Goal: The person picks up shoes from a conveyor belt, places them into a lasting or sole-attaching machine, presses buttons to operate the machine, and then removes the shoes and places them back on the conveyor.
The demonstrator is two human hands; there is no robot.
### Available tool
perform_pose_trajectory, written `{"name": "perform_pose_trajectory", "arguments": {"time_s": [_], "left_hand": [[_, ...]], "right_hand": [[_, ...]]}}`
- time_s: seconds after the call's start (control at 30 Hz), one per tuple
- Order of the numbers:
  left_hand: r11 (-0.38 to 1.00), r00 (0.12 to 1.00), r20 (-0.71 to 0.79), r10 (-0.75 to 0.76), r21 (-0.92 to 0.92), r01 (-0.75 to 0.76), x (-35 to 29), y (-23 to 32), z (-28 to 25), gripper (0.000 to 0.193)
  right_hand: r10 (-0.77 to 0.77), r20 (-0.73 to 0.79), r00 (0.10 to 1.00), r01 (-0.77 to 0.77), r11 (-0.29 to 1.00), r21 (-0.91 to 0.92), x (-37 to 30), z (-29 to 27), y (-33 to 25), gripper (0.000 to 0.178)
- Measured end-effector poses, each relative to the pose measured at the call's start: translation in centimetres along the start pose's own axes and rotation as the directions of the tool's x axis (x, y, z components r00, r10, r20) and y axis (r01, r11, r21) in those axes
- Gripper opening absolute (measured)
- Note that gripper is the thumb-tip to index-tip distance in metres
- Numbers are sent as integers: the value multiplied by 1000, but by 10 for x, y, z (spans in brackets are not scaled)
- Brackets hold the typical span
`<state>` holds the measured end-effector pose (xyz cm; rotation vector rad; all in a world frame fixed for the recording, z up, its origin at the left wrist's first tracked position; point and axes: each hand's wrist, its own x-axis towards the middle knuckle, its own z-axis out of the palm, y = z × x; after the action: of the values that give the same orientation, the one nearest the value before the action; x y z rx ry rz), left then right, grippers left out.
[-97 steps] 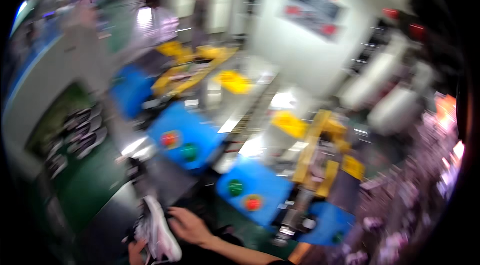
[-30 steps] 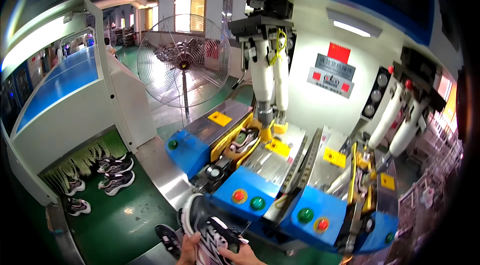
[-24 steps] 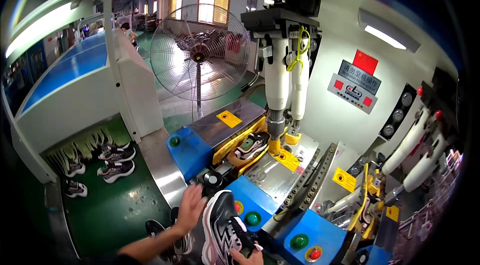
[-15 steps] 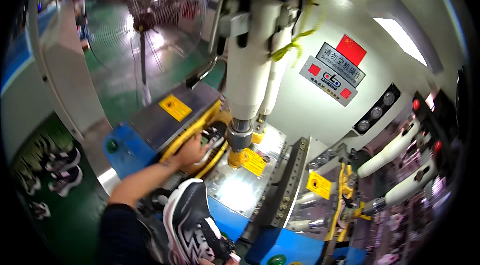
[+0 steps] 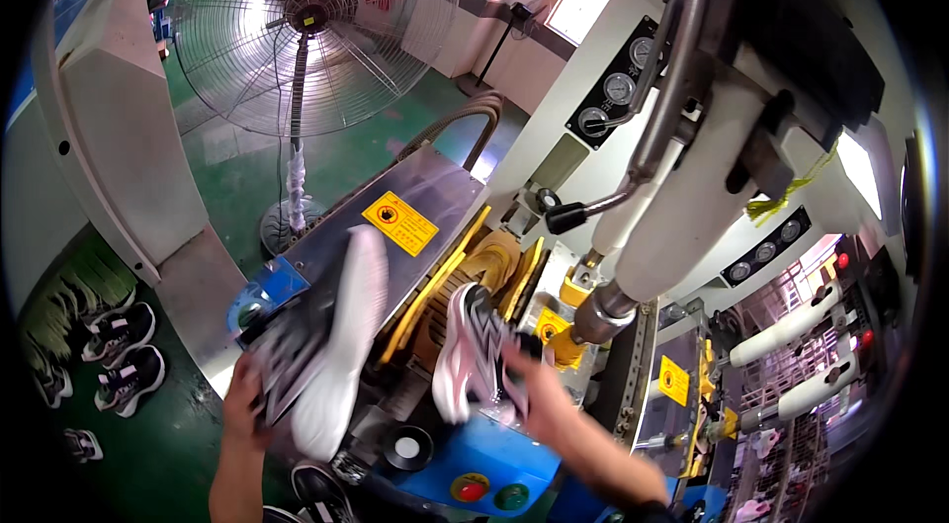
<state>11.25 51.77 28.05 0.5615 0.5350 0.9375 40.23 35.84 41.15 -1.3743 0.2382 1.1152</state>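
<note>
1. Left hand (image 5: 244, 404): fingers closed on the side of a white-soled shoe (image 5: 346, 350); shoe tilted, sole turned to the right, blurred.
2. Right hand (image 5: 546, 402): well apart from the left, closed on a pink-and-black shoe (image 5: 465, 350); shoe in front of the machine's slot, between the hands; whether it touches the machine cannot be told.
3. Yellow side plates (image 5: 435, 288): pair, flanking the slot.
4. Blue panel (image 5: 440, 472): below the pink-and-black shoe; bears a red button (image 5: 472, 489) and, just right, a green button (image 5: 512, 497).
5. Dark shoe (image 5: 321, 495): at the lower edge, between the forearms.
6. White press arm (image 5: 682, 221): slanting, right of the slot.
7. Floor shoes (image 5: 130, 381): several, far left.
8. Large fan (image 5: 308, 19): standing, beyond the machine.
</note>
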Motion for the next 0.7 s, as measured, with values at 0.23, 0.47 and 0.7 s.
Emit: {"name": "perform_pose_trajectory", "arguments": {"time_s": [0.23,0.47,0.7], "left_hand": [[992,749,-655,-95,-126,16,-130,53,-67,49],[862,826,-558,82,456,222,-214,-8,-112,75],[695,954,16,301,681,-231,-209,6,-64,68]], "right_hand": [[-899,-161,406,437,346,-830,169,37,47,64],[-885,-195,422,375,366,-852,169,21,31,66],[-745,598,297,645,-305,-700,28,4,55,57]]}}
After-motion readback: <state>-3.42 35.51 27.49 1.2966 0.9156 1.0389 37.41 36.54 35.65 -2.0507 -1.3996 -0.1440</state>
